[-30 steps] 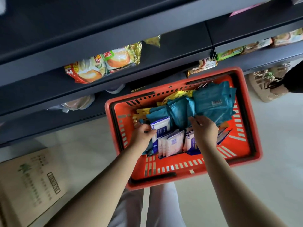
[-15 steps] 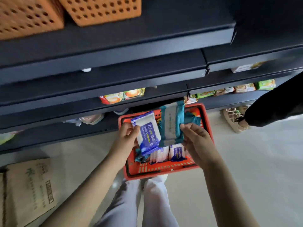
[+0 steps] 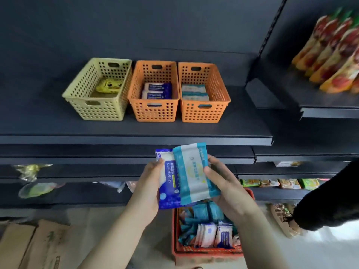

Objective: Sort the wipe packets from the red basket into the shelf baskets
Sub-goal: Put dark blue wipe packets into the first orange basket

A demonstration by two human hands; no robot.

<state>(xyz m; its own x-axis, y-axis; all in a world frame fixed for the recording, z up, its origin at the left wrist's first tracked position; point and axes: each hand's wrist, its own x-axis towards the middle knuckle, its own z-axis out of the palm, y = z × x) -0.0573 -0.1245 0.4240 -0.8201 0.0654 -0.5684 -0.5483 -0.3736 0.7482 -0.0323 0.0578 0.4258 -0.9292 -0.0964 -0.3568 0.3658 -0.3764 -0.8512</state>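
Observation:
My left hand (image 3: 149, 183) grips a dark blue alcohol wipe packet (image 3: 168, 183). My right hand (image 3: 223, 183) grips a teal and white wipe packet (image 3: 194, 171) that overlaps the blue one. Both are raised just below the shelf edge. On the shelf stand a yellow basket (image 3: 97, 107) with a yellow packet inside, a middle orange basket (image 3: 154, 111) with blue packets, and a right orange basket (image 3: 204, 113) with teal and white packets. The red basket (image 3: 206, 253) sits on the floor below my hands, still holding several packets.
Dark shelf board (image 3: 136, 131) carries the three baskets, with lower shelves of snack bags beneath. Orange snack pouches (image 3: 334, 55) fill the upper right shelf. Cardboard boxes (image 3: 29, 247) lie on the floor at left. Another person's dark sleeve (image 3: 330, 200) reaches in at right.
Both hands lifted out of the red basket, each with a packet, and rose toward the shelf. My view tilted up, bringing the three shelf baskets fully into sight.

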